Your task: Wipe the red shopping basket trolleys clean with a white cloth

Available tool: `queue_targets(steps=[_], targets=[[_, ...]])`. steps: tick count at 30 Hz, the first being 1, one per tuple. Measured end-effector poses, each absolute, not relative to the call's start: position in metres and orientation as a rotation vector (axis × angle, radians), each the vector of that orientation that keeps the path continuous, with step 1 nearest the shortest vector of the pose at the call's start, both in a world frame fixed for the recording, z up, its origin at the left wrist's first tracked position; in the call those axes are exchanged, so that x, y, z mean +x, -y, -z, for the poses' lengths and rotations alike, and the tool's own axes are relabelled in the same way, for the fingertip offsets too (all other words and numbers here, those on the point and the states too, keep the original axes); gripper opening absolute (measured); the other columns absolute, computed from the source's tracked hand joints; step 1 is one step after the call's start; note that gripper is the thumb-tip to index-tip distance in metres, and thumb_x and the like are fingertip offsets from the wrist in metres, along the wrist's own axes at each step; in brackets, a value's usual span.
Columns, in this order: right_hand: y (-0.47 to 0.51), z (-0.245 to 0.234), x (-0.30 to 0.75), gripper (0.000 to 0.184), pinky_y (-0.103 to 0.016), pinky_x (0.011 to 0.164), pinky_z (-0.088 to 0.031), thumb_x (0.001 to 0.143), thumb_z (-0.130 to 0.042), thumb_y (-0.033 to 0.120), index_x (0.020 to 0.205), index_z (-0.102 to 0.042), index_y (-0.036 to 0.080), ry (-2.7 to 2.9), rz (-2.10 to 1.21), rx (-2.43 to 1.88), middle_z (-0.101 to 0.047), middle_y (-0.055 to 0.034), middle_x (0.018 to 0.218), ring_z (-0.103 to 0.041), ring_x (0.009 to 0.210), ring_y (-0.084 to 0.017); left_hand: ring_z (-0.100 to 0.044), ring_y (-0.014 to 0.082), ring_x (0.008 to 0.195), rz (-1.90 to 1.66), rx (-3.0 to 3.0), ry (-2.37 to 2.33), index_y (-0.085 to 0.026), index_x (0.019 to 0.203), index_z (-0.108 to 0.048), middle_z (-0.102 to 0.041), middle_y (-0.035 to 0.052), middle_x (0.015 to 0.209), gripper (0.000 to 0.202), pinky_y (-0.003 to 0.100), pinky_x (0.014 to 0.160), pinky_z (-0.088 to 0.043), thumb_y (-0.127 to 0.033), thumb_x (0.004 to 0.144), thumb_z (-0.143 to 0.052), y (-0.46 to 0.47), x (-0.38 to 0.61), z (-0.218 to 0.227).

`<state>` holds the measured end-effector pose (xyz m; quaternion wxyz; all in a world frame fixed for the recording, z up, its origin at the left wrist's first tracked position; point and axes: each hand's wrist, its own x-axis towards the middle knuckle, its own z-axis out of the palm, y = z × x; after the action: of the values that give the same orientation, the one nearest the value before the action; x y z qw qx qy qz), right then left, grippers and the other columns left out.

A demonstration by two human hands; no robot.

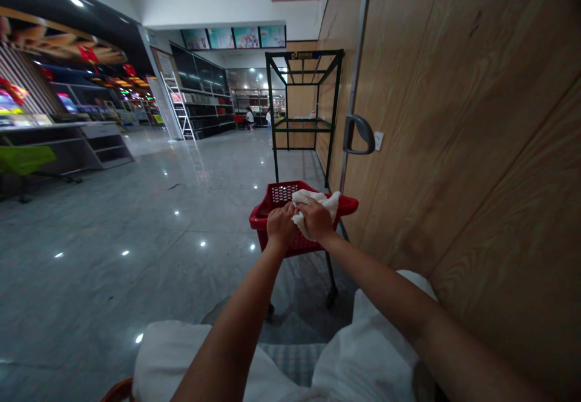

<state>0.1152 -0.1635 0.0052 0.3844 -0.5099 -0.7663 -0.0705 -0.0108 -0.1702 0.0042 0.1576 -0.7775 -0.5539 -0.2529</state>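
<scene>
My left hand [280, 225] and my right hand [315, 219] meet over a crumpled white cloth [318, 203], both gripping it. The cloth lies at the near rim of a red plastic basket [284, 194] with a mesh wall. The basket sits on a dark metal wheeled rack [303, 99], whose upper shelves stand open beyond it. My hands hide the basket's middle and part of its rim.
A wood-panelled wall [472, 148] with a dark door handle [358, 134] runs close on the right. Polished grey tile floor [136, 226] spreads left. Farther off stand an aluminium stepladder [179, 108], a seated person [249, 117] and shop counters.
</scene>
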Motion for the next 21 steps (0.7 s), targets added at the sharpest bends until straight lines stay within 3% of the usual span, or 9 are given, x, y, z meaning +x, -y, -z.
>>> queue_targets(steps=[3, 9, 12, 15, 21], targets=[[0.160, -0.009, 0.130, 0.032, -0.030, 0.093, -0.040, 0.092, -0.040, 0.027, 0.102, -0.069, 0.020, 1.983, 0.176, -1.342, -0.059, -0.0051, 0.123, -0.057, 0.104, -0.020, -0.062, 0.0218, 0.101, 0.739, -2.254, 1.548, -0.017, 0.124, -0.052, -0.062, 0.0125, 0.120, 0.038, 0.035, 0.089, -0.043, -0.033, 0.094, -0.033, 0.168, -0.013, -0.005], [0.148, -0.013, 0.185, 0.034, -0.027, 0.083, -0.041, 0.093, -0.038, 0.026, 0.102, -0.070, 0.019, 1.847, 0.118, -1.583, -0.064, -0.0065, 0.108, -0.060, 0.092, -0.017, -0.041, 0.0216, 0.129, 0.829, -2.258, 1.444, -0.020, 0.129, -0.048, -0.049, 0.0084, 0.137, 0.042, 0.038, 0.107, -0.032, -0.037, 0.093, -0.035, 0.158, -0.062, -0.016], [0.147, -0.010, 0.190, 0.035, -0.026, 0.082, -0.041, 0.093, -0.037, 0.024, 0.101, -0.070, 0.015, 1.779, 0.134, -1.604, -0.063, -0.0079, 0.110, -0.060, 0.091, -0.018, -0.043, 0.0214, 0.128, 0.847, -2.240, 1.674, -0.019, 0.124, -0.054, -0.054, 0.0072, 0.133, 0.040, 0.041, 0.106, -0.034, -0.029, 0.094, -0.029, 0.144, -0.089, -0.010], [0.151, -0.004, 0.167, 0.034, -0.027, 0.089, -0.041, 0.093, -0.037, 0.021, 0.104, -0.069, 0.015, 1.740, 0.184, -1.542, -0.062, -0.0083, 0.116, -0.059, 0.099, -0.019, -0.047, 0.0168, 0.125, 0.948, -2.325, 1.793, -0.021, 0.119, -0.058, -0.060, 0.0025, 0.126, 0.043, 0.035, 0.104, -0.039, -0.021, 0.094, -0.023, 0.132, -0.094, 0.004], [0.161, 0.014, 0.090, 0.028, -0.031, 0.098, -0.039, 0.089, -0.046, 0.019, 0.104, -0.069, 0.021, 1.934, 0.273, -1.205, -0.061, -0.0066, 0.120, -0.054, 0.110, -0.021, -0.051, 0.0166, 0.121, 1.091, -2.371, 1.893, -0.019, 0.119, -0.059, -0.061, 0.0031, 0.124, 0.044, 0.031, 0.102, -0.040, -0.021, 0.095, -0.023, 0.128, -0.078, 0.014]])
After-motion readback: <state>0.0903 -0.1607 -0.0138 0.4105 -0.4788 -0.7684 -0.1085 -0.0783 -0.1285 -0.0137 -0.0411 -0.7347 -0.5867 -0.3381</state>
